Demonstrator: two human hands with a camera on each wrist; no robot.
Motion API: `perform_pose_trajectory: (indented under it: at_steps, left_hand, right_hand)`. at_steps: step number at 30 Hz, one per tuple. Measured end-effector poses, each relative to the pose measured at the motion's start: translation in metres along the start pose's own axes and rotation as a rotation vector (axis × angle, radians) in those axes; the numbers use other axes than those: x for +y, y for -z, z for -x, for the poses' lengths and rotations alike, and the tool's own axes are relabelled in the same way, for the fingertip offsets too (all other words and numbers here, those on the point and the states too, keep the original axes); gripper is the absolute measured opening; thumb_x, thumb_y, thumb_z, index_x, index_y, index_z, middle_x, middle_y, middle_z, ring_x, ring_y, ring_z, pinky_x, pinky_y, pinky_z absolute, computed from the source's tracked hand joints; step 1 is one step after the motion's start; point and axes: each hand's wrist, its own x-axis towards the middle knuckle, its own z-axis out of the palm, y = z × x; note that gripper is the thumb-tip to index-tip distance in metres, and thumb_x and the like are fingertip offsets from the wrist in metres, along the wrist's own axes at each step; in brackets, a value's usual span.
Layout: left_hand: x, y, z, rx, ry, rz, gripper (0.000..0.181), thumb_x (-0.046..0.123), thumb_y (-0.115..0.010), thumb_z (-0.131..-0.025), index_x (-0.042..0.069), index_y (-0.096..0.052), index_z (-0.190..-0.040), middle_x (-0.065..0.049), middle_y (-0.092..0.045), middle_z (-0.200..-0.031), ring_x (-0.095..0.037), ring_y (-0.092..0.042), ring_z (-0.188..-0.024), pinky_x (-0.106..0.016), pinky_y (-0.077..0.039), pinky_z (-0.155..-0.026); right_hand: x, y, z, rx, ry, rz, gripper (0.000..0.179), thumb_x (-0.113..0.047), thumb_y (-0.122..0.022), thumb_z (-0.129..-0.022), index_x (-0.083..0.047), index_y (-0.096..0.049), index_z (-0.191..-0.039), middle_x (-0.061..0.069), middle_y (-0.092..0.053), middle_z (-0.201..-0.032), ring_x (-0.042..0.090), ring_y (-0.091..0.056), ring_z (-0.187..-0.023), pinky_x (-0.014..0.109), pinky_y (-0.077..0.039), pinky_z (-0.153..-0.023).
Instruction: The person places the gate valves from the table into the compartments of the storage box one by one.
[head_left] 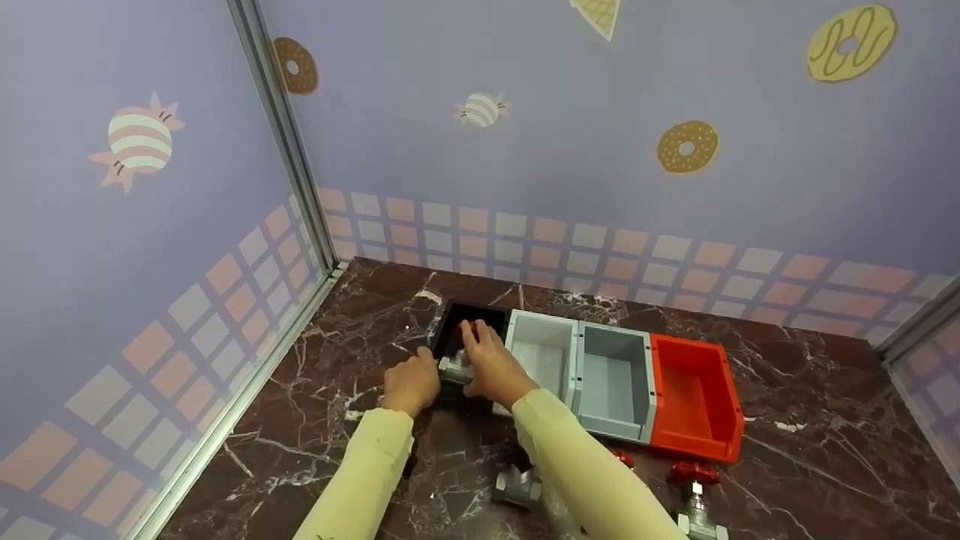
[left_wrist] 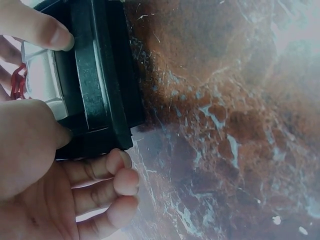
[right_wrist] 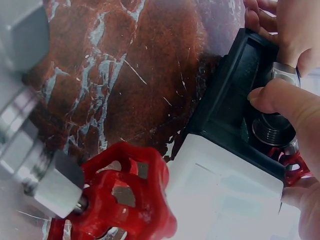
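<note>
The silver metal valve [head_left: 455,370] looks smooth, the black rectangular plastic bin [left_wrist: 114,75] satiny, the white-veined brown stone-look tabletop [left_wrist: 200,150] glossy.

Looks like a booth-style workstation: doughnut-printed panels [head_left: 555,165] fill the upper frame, a metal post [head_left: 289,135] upper left, 4 bins [head_left: 577,364] at centre

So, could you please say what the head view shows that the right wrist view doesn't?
Only the head view shows the gray bin, the red bin and the doughnut prints.

Only the right wrist view shows a round threaded opening by the right hand.

Both show that hand, the left hand, the held handwheel valve, the black bin and the white bin.
</note>
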Motion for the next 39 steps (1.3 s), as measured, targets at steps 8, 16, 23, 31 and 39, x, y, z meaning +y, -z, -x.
perform_pose_trajectory:
  at_steps: [8, 16, 23, 31, 39]
  left_hand:
    - [-0.001, 0.001, -0.001, 0.005, 0.005, 0.013, 0.026, 0.024, -0.040, -0.103, 0.001, -0.052, -0.107, -0.022, -0.069, -0.095, -0.039, -0.068, -0.084, -0.053, -0.052, -0.069]
    - [-0.001, 0.005, 0.003, 0.022, 0.002, 0.009, 0.030, 0.025, -0.041, -0.103, -0.001, -0.052, -0.114, -0.023, -0.069, -0.098, -0.040, -0.069, -0.086, -0.054, -0.052, -0.070]
    - [-0.003, 0.004, 0.002, 0.037, 0.010, 0.012, 0.029, 0.025, -0.042, -0.103, -0.001, -0.052, -0.113, -0.023, -0.070, -0.097, -0.040, -0.069, -0.086, -0.053, -0.052, -0.071]
    - [-0.002, 0.000, 0.001, 0.036, 0.017, 0.005, 0.027, 0.026, -0.044, -0.102, 0.002, -0.053, -0.107, -0.021, -0.070, -0.092, -0.038, -0.069, -0.082, -0.051, -0.052, -0.067]
    - [0.000, -0.001, 0.000, 0.032, 0.016, 0.004, 0.028, 0.026, -0.043, -0.103, 0.001, -0.053, -0.110, -0.021, -0.070, -0.095, -0.038, -0.069, -0.084, -0.052, -0.052, -0.069]
  right_hand:
    - [0.002, -0.001, -0.005, 0.028, 0.010, 0.006, 0.109, -0.015, -0.087, -0.066, -0.001, -0.022, -0.152, 0.030, -0.026, -0.152, 0.044, -0.033, -0.139, 0.043, -0.046, -0.100]
    - [0.007, -0.004, -0.012, 0.026, 0.024, 0.019, 0.108, -0.014, -0.088, -0.064, -0.001, -0.024, -0.151, 0.030, -0.028, -0.152, 0.045, -0.035, -0.138, 0.044, -0.043, -0.104]
    - [0.010, -0.001, -0.014, -0.042, 0.049, 0.005, 0.105, -0.014, -0.086, -0.069, -0.004, -0.023, -0.152, 0.028, -0.026, -0.154, 0.043, -0.031, -0.141, 0.045, -0.040, -0.107]
    - [0.015, -0.005, -0.017, -0.068, 0.070, 0.042, 0.104, -0.018, -0.087, -0.069, -0.004, -0.025, -0.152, 0.027, -0.029, -0.153, 0.045, -0.037, -0.137, 0.048, -0.037, -0.109]
    - [0.018, -0.006, -0.021, -0.087, 0.087, 0.073, 0.102, -0.021, -0.087, -0.069, -0.001, -0.027, -0.150, 0.028, -0.033, -0.151, 0.039, -0.035, -0.141, 0.050, -0.027, -0.115]
